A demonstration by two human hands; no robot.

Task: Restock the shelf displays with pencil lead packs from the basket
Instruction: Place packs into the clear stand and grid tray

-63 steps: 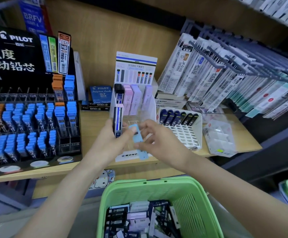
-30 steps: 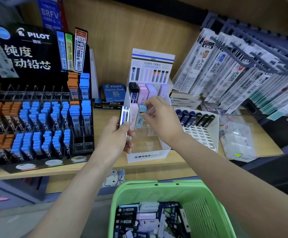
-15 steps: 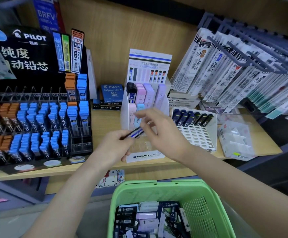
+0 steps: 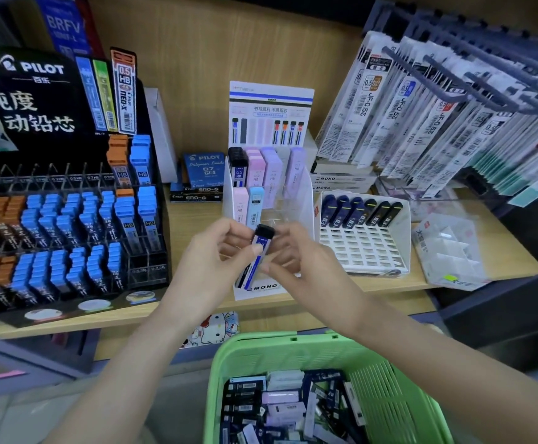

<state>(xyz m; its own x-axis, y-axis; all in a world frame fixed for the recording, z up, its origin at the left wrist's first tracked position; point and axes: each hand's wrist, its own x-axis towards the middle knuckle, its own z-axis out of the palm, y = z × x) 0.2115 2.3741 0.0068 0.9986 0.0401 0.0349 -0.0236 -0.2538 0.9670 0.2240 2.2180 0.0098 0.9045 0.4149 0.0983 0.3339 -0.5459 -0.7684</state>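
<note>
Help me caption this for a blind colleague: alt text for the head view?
A left hand and a right hand pinch a black-capped lead pack before a white display stand on a shelf. The stand holds black, pink, purple and pale blue packs; a green basket of more sits below.

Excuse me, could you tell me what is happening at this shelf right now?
A person is restocking pencil leads. The left hand and right hand pinch a black-capped blue-and-white lead pack in front of the white MONO display stand, not yet slotted in. A pale pink pack and a pale blue pack stand in its front row. The green plastic basket below holds many more packs.
</note>
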